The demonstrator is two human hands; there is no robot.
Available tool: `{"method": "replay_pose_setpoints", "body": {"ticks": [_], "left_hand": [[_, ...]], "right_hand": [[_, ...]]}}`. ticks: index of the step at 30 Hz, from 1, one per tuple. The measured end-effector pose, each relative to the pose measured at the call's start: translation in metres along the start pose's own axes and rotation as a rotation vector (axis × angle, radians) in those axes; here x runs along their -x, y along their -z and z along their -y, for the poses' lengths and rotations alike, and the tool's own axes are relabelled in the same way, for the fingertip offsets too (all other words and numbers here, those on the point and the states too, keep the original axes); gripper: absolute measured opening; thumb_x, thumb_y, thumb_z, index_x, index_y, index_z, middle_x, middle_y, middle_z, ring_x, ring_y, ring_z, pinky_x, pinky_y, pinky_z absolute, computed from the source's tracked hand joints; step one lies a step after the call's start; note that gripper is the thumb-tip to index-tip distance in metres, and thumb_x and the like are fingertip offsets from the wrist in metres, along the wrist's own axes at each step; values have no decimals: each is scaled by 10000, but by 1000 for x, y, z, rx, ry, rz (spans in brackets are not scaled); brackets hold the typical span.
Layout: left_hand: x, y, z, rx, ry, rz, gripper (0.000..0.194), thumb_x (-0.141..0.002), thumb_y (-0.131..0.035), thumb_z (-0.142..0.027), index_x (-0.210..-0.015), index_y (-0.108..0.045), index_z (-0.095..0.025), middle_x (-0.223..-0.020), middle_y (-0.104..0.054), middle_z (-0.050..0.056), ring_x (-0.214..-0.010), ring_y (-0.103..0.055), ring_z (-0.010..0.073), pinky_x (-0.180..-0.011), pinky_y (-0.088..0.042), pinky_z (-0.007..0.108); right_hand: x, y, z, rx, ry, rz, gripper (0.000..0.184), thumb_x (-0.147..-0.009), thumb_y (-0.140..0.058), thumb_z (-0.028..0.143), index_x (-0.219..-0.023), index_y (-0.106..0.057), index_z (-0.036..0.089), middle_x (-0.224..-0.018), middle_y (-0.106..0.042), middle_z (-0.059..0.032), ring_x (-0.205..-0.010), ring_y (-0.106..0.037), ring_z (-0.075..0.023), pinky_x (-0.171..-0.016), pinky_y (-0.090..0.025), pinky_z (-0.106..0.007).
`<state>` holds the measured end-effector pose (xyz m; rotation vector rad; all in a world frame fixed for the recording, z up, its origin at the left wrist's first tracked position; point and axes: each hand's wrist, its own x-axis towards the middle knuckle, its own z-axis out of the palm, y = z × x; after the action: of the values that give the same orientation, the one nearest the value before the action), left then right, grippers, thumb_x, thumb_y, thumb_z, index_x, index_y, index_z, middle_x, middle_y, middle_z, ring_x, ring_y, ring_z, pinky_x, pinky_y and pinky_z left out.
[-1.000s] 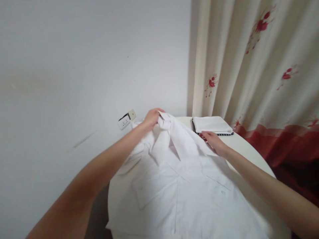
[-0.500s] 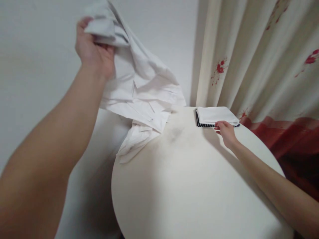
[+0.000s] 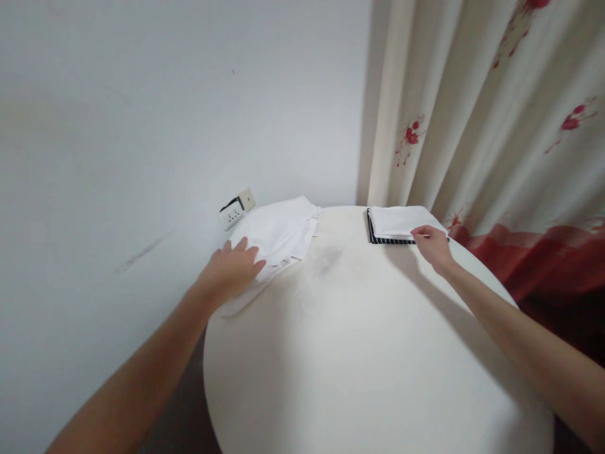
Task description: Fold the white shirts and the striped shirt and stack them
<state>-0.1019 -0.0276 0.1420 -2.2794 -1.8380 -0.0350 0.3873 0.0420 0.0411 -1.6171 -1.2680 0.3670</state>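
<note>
- we see the left hand (image 3: pixel 235 268) at the bench's far left, its fingers spread open over the near side of a rumpled white garment (image 3: pixel 278 227); whether they press on it, we cannot tell.
- the garment lies heaped on the bench (image 3: pixel 378 353), up against the wall (image 3: pixel 293 113), just beside a socket (image 3: pixel 231 215).
- we note the right hand (image 3: pixel 435 247) at the far right, thumb and fingers pinched together on the near edge of a folded white cloth (image 3: pixel 397 219).
- this cloth lies flat on top of a black-and-white striped piece (image 3: pixel 392 241), which shows along the left and near edges.
- garment and cloth lie well apart; between them we see a grey smudge (image 3: pixel 326 260) on the bench.
- behind the cloth hangs a cream curtain (image 3: pixel 463 126) with red flowers.
</note>
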Motion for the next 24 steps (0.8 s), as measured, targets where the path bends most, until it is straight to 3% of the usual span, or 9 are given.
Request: {"method": "replay_pose_setpoints", "body": {"ticks": [2, 5, 9, 12, 15, 17, 21, 24], "left_hand": [[-3, -9, -18, -42, -4, -113, 517, -965, -487, -469, -1418, -551, -231, -1604, -332, 158, -1462, -265, 456, -1120, -275, 648], [-17, -38, -28, -20, -10, -47, 656, -926, -549, -561, -1527, -406, -340, -1669, -180, 110, -1485, -92, 525, -1084, -204, 751], [-35, -89, -1, 17, -57, -5, 616, -977, -487, -508, -1558, -320, -393, -1667, -193, 96, -1490, -129, 500, -1080, -239, 737], [-41, -106, 15, 27, -81, -28, 591, -993, -451, -501, -1558, -327, -380, -1666, -194, 103, -1487, -141, 503, -1075, -228, 757], [-42, -100, 6, 41, -140, -161, 519, -1000, -445, -441, -1505, -457, -321, -1639, -269, 124, -1502, -114, 480, -1086, -137, 788], [-40, -89, -10, 97, -246, -290, 450, -1005, -432, -381, -1424, -559, -278, -1595, -366, 119, -1509, -173, 414, -1140, -134, 725], [-41, -67, -48, 358, -465, -384, 363, -994, -433, -309, -1272, -650, -226, -1421, -569, 96, -1404, -419, 279, -1167, -324, 504], [-51, -57, -73, 587, -449, -393, 337, -982, -445, -302, -1216, -665, -200, -1275, -662, 98, -1248, -570, 235, -1118, -415, 431]], "right_hand": [[-9, 1, -5, 283, 197, 23, 298, -800, -549, 275, -1014, -711, 147, -1096, -677, -156, -953, -621, -280, -925, -480, -468], [-17, -2, -13, 618, 341, 146, 470, -838, -580, 310, -1287, -633, 180, -1417, -519, -191, -1248, -470, -398, -995, -416, -593], [-22, -6, -20, 862, 291, 204, 527, -912, -510, 302, -1431, -502, 213, -1562, -375, -169, -1318, -385, -413, -966, -409, -630], [-26, -3, -21, 985, 302, 171, 430, -960, -431, 255, -1367, -555, 194, -1497, -462, -170, -1279, -420, -373, -965, -395, -567], [-30, 0, -16, 1080, 368, 197, 348, -969, -388, 172, -1183, -661, 140, -1265, -631, -193, -1208, -477, -341, -987, -341, -518], [-31, 1, -8, 1075, 407, 207, 345, -967, -360, 128, -1107, -675, 114, -1155, -674, -197, -1162, -515, -324, -986, -327, -487], [-30, 3, 23, 888, 333, 78, 337, -1009, -328, 216, -1106, -630, 106, -1095, -683, -199, -1006, -601, -290, -847, -391, -376], [-29, 11, 57, 697, 262, -25, 305, -1015, -340, 282, -1038, -610, 143, -968, -690, -164, -836, -617, -269, -723, -386, -333]]}}
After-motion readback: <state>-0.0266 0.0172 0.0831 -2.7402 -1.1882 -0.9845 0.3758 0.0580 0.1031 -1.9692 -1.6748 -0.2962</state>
